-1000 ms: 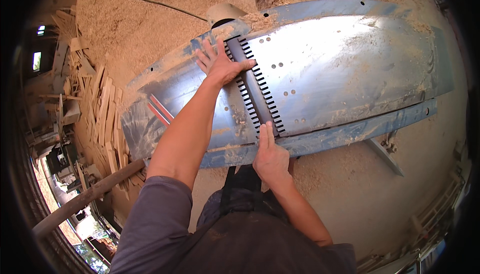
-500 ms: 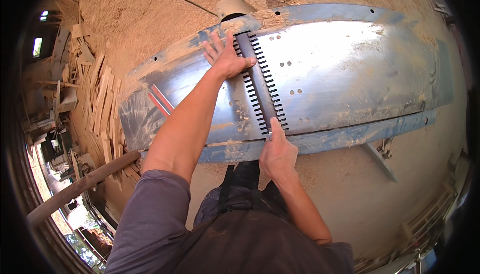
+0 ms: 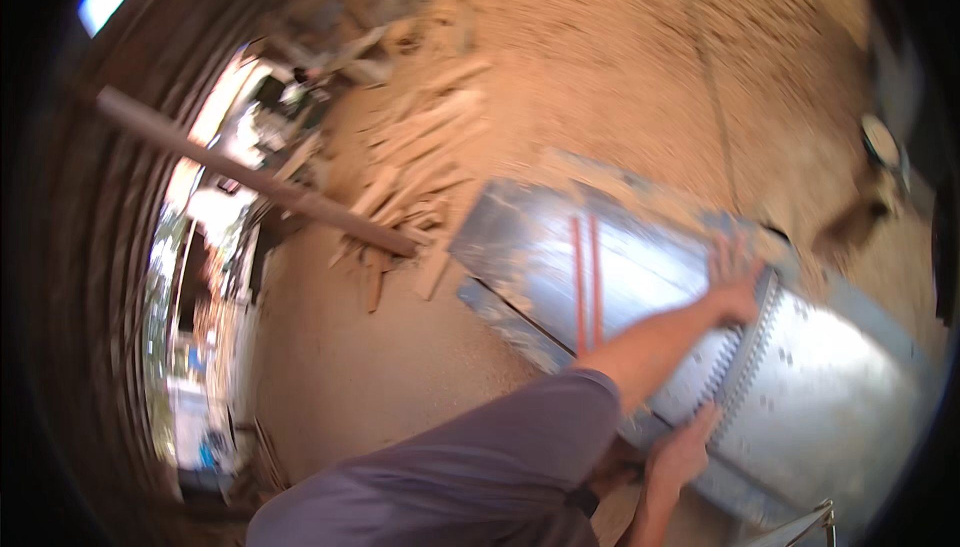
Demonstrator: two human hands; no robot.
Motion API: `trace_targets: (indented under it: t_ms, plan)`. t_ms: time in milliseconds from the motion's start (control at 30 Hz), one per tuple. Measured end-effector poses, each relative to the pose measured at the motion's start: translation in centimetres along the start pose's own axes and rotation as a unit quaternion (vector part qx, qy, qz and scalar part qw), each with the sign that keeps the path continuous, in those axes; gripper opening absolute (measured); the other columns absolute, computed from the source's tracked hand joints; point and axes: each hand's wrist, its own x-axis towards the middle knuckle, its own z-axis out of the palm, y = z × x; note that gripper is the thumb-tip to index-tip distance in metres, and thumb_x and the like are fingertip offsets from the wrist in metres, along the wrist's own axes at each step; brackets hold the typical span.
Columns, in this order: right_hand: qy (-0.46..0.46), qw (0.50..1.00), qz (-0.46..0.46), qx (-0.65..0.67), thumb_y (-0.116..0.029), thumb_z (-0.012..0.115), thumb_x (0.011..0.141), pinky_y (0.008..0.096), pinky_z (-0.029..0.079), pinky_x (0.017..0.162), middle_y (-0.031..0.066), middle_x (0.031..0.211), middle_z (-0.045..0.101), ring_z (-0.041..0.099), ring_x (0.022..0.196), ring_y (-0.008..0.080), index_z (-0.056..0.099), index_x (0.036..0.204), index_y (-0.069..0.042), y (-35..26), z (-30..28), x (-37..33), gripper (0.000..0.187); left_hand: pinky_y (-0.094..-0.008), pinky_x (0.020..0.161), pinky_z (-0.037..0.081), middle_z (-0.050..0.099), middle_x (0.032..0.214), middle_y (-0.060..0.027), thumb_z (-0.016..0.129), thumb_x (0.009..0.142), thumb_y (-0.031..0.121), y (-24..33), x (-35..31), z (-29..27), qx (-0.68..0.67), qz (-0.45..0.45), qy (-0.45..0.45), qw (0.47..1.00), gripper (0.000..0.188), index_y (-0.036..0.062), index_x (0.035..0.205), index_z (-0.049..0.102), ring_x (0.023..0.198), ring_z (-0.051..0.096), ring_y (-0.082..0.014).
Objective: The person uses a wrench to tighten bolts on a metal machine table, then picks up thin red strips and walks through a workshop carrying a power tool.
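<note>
Left hand (image 3: 735, 282) stays flat, fingers spread, on the metal table (image 3: 640, 267); view swung left.

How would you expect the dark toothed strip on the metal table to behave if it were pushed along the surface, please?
The toothed strip looks long, thin and flat, so it would probably slide, not roll or tip. Sawdust on the metal table may make it slippery. The left hand and right hand press opposite ends, suggesting it shifts easily.
</note>
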Motion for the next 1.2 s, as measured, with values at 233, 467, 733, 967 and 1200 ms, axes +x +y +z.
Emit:
trace_targets:
  t_ms: [233,467,733,967,1200]
  plan:
    - [-0.059,0.997,-0.039,-0.032,-0.003,0.055,0.089,0.0546,0.056,0.082,0.0277,0.158,0.039,0.067,0.101,0.0505,0.040,0.150,-0.002,-1.8,-0.5,0.9,0.063,-0.0611,0.124,-0.006,-0.016,0.168,-0.0322,0.088,0.058,0.053,0.0,-3.2,-3.2,0.104,-0.024,0.050,0.993,0.140,0.0037,0.165,0.012,0.154,-0.018,-0.0522]
    - [-0.037,0.969,-0.193,-0.151,-0.016,0.055,0.096,0.0457,0.032,0.120,0.0230,0.142,0.058,0.043,0.141,0.0449,0.055,0.139,0.010,0.0,-0.4,0.6,0.051,-0.0636,0.122,-0.006,-0.017,0.167,-0.0331,0.088,0.059,0.049,-0.8,-2.7,-3.4,0.094,-0.014,0.061,0.994,0.137,0.0044,0.165,0.014,0.153,-0.020,-0.0525]
    - [-0.047,0.966,0.095,0.235,-0.017,0.051,0.099,0.0385,0.049,0.087,0.0144,0.098,0.066,0.061,0.092,0.0250,0.070,0.111,-0.004,-2.2,-4.0,0.6,0.026,-0.0641,0.121,-0.009,-0.023,0.165,-0.0347,0.090,0.061,0.047,-0.7,-2.4,-0.9,0.080,0.018,0.024,0.996,0.135,0.0034,0.165,0.014,0.151,-0.025,-0.0534]
    - [-0.060,0.876,0.055,0.476,-0.006,0.062,0.099,0.0304,0.055,0.080,0.0095,0.095,0.068,0.065,0.086,0.0164,0.067,0.106,0.002,0.0,-8.0,-0.1,0.012,-0.0648,0.121,-0.012,-0.015,0.167,-0.0329,0.089,0.054,0.061,-10.3,1.2,4.3,0.056,-0.057,0.100,0.992,0.143,0.0167,0.167,0.015,0.154,-0.018,-0.0495]
    - [0.103,0.860,0.068,0.494,-0.006,0.063,0.101,0.0260,0.053,0.077,0.0123,0.106,0.072,0.064,0.084,0.0120,0.068,0.109,0.003,-0.4,-6.7,0.3,0.013,-0.0624,0.122,-0.010,-0.016,0.170,-0.0258,0.086,0.069,0.057,-4.0,0.9,-3.3,0.175,-0.029,0.024,0.984,0.131,0.0181,0.167,0.010,0.153,-0.023,-0.0492]
